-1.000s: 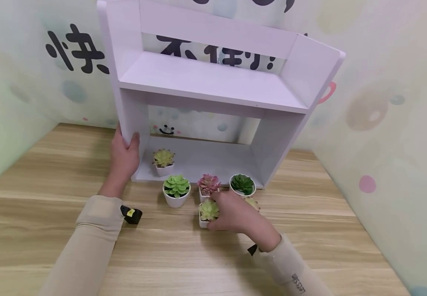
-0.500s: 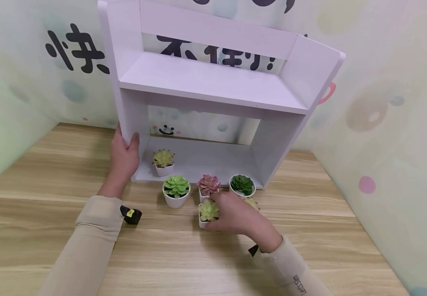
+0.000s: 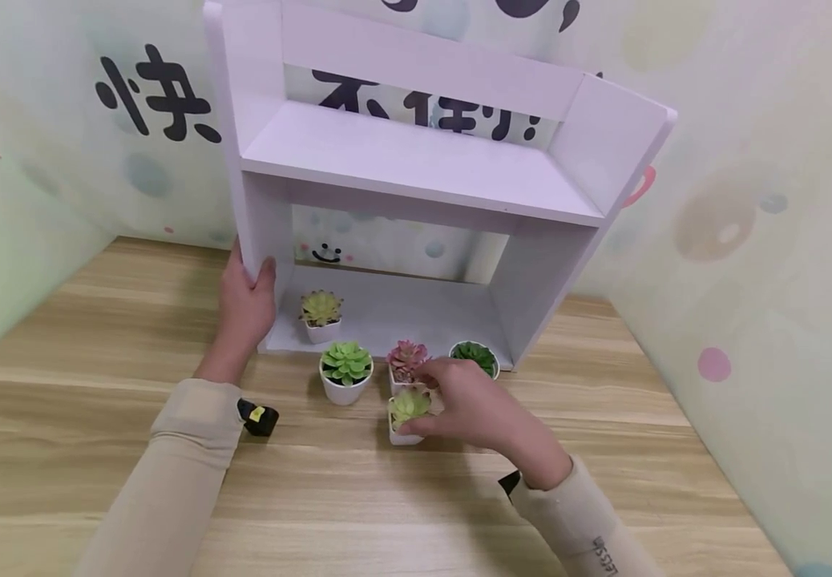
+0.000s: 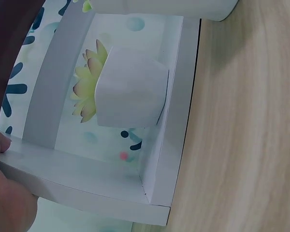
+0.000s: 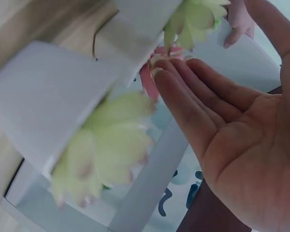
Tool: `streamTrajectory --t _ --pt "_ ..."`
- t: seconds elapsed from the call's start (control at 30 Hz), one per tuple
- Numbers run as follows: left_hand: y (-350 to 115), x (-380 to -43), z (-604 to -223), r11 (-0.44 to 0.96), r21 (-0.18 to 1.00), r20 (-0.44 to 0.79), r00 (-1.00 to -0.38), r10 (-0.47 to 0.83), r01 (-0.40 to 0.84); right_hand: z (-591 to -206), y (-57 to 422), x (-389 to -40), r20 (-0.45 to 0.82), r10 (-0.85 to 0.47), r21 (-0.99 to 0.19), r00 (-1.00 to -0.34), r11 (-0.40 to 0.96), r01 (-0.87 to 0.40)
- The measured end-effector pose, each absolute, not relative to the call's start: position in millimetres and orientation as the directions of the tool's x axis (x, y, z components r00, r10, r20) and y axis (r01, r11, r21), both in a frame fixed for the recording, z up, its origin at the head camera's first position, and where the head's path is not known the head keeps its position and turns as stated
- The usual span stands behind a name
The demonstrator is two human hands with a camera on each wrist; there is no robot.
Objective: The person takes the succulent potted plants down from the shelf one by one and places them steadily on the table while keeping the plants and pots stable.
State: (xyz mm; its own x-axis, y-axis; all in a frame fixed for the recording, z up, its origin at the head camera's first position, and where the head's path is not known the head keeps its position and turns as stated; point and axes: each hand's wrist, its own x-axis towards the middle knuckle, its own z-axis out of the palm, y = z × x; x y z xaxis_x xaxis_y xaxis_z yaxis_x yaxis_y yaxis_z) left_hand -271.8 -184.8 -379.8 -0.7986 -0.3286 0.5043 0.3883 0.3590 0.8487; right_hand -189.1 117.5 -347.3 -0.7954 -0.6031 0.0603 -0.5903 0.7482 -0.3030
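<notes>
My left hand (image 3: 245,308) grips the left side panel of a white two-tier shelf (image 3: 416,172); in the left wrist view its thumb lies over the panel edge. My right hand (image 3: 484,409) hovers with fingers extended and thumb apart around a pale green succulent (image 3: 409,405) in a square white pot. Its fingertips are close to a pink succulent (image 3: 406,358) just behind; contact is unclear. In the right wrist view another pale succulent (image 5: 106,145) stands nearest the camera; the hand hides it in the head view. A dark green succulent (image 3: 475,355) is partly covered too.
A yellow-green succulent (image 3: 321,308) stands on the shelf's lower board, at the left. A bright green succulent (image 3: 346,365) in a round white pot sits before the shelf on the wooden table (image 3: 315,497). Patterned walls (image 3: 748,264) stand behind and beside.
My right hand has drawn back slightly to the right, its fingers and thumb parting from the pale green succulent. The left hand keeps its grip on the shelf. The view has shifted a little.
</notes>
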Motion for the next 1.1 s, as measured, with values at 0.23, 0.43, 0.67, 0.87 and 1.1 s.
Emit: streamTrajectory --t 0.23,0.43,0.67,0.87,1.1 --pt "-185 -273 -381 0.355 0.851 0.499 -0.808 -0.315 0.387 -334 118 -192 0.098 -0.649 -0.272 -0.755 0.712 -0.647" --pt "-185 -273 -381 0.358 0.852 0.496 -0.808 -0.318 0.382 -326 115 -196 0.113 -0.669 -0.243 -0.735 0.699 -0.673" --pt "-185 -271 -380 0.353 0.858 0.487 -0.809 -0.329 0.373 -316 102 -209 0.141 -0.723 -0.243 -0.676 0.637 -0.732" --pt "-184 -272 -380 0.349 0.856 0.494 -0.802 -0.336 0.381 -309 86 -224 0.145 -0.732 -0.209 -0.665 0.635 -0.744" --pt "-184 -273 -380 0.348 0.862 0.483 -0.807 -0.339 0.369 -308 65 -244 0.102 -0.726 -0.157 -0.680 0.664 -0.731"
